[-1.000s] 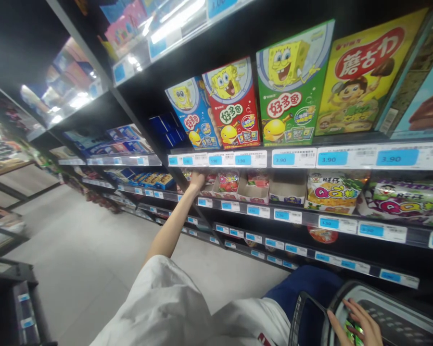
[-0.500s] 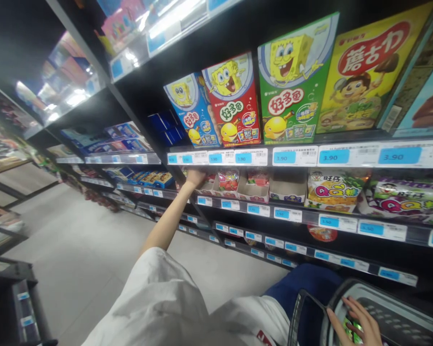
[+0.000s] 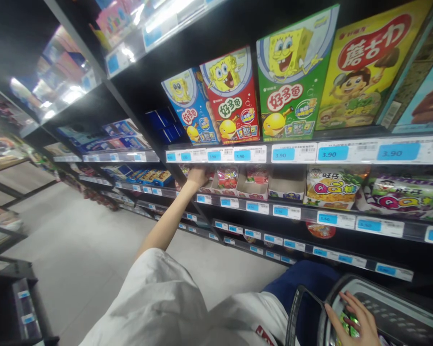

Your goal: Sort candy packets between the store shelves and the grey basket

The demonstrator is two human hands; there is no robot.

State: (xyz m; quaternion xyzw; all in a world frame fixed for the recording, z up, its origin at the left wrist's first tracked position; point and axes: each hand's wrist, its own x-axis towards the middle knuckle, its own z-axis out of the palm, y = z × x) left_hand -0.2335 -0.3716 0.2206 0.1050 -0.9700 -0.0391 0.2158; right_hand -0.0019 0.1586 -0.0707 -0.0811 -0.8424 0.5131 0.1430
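My left hand (image 3: 197, 177) reaches into the shelf with the QQ gummy candy, beside a small tray with a red gummy candy bag (image 3: 227, 178). The shelf edge above hides its fingertips, so what they touch cannot be seen. At lower right, my right hand (image 3: 361, 319) rests over the near end of a grey shopping basket (image 3: 397, 307), thumb and fingers stretched apart. Beneath its fingers lie shiny green packets (image 3: 350, 327) inside the basket. The black basket handle (image 3: 292, 315) leans toward my body.
Above my left hand stand a blue box (image 3: 191, 113), a red box (image 3: 231, 101), a green box (image 3: 292, 81) and a yellow box (image 3: 375, 67). Yellow gummy bags (image 3: 330, 185) and purple ones (image 3: 400, 192) sit to the right. Grey floor (image 3: 82, 250) stretches along the left.
The view has shifted slightly. My left hand stays inside the same shelf, a little further right over the trays. My right hand stays at the basket.
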